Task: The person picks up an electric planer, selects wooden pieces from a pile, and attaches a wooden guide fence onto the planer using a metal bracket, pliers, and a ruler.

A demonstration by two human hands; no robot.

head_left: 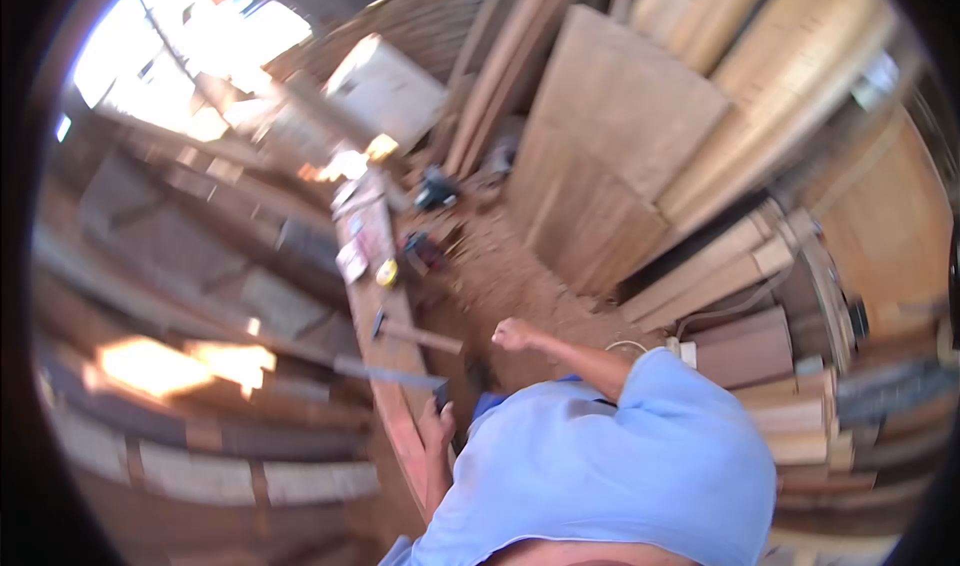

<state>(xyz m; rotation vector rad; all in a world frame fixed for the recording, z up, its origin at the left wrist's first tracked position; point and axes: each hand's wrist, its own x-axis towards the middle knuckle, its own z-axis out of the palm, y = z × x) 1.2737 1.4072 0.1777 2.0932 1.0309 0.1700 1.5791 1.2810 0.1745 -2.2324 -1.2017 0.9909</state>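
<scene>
My left hand [436,427] is at the side of a long wooden plank [402,398], its fingers closed at the dark handle of a flat metal-bladed tool [392,374]. The blade lies across the plank. My right hand [515,335] is held closed in the air to the right of the plank; what it holds, if anything, is too small to make out. Between the hands and further forward, a hammer [418,337] rests on the plank, its handle sticking out over the right edge. Beyond it sits a yellow tape measure [387,272].
Dark power tools [435,190] lie on the brown ground past the plank. Large wooden boards [610,116] lean at the upper right. Stacked timber [720,266] stands at the right. Blurred wooden pieces [200,266] fill the left side. A pale block [385,91] is at the far end.
</scene>
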